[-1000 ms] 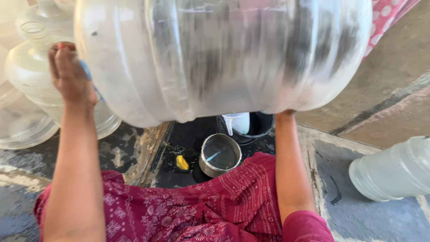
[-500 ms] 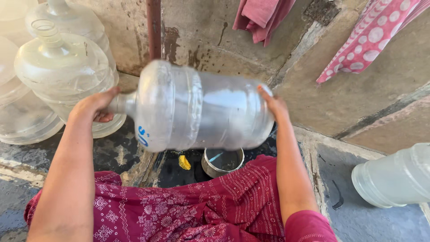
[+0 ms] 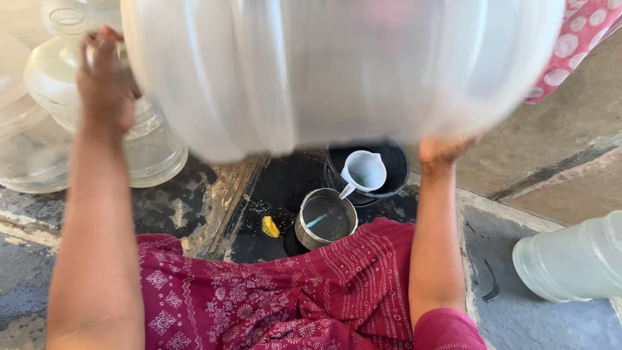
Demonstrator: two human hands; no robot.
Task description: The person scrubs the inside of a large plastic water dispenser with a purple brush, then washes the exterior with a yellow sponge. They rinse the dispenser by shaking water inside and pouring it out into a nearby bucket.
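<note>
1. Head view: a steel pot (image 3: 326, 219) on the floor holds water; a black bucket (image 3: 389, 170) behind it holds a white jug (image 3: 364, 171).
2. A large clear water jar (image 3: 337, 65), blurred, is raised sideways above them, filling the upper frame.
3. The left hand (image 3: 103, 81) grips its neck end; the right hand (image 3: 444, 149) presses its base, fingers hidden.
4. Further clear jars (image 3: 58, 97) stand left.

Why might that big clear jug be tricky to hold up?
The big clear jug looks bulky, so the left hand and right hand grip opposite ends. Its smooth rounded plastic may be slippery. It seems mostly empty, so probably light for its size, and apt to roll.
</note>
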